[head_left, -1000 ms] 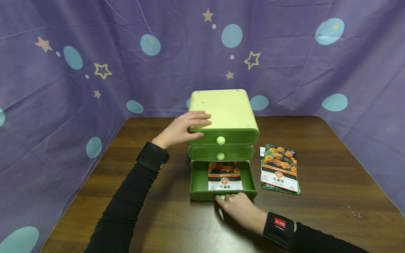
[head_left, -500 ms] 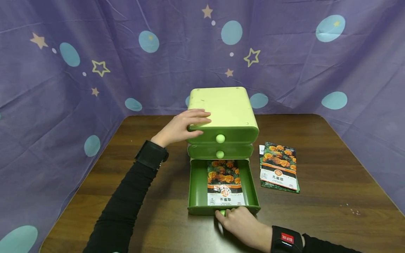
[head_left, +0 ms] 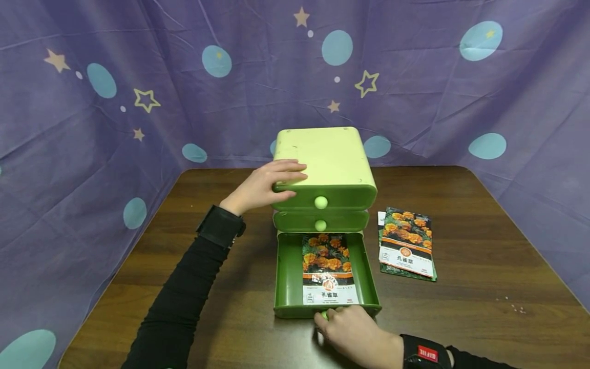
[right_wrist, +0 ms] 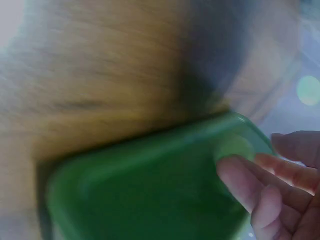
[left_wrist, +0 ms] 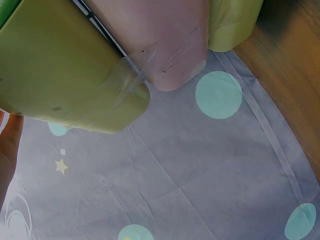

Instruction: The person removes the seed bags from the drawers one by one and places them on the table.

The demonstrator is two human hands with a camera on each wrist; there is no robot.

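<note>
A small drawer cabinet (head_left: 322,156) with a pale yellow-green top and green drawer fronts stands on the table. My left hand (head_left: 262,185) rests on its top left front corner, fingers straight over the top and thumb against the upper drawer's front. The bottom drawer (head_left: 289,271) is pulled well out. In it lies a seed packet (head_left: 328,264) with orange flowers. My right hand (head_left: 355,330) pinches the round knob (right_wrist: 235,147) of that drawer; the right wrist view shows thumb and fingers close about it, blurred. The left wrist view shows the cabinet's side (left_wrist: 65,65).
Several more seed packets (head_left: 406,243) lie stacked to the cabinet's right. The middle drawer (head_left: 299,221) and top drawer (head_left: 348,197) are pushed in. Small white specks (head_left: 513,306) dot the table (head_left: 470,246) at the right. A purple curtain (head_left: 258,113) surrounds the back and sides.
My right hand has drawn the bottom drawer out toward me, uncovering more of the flower packet inside. The left hand has stayed on the cabinet.
</note>
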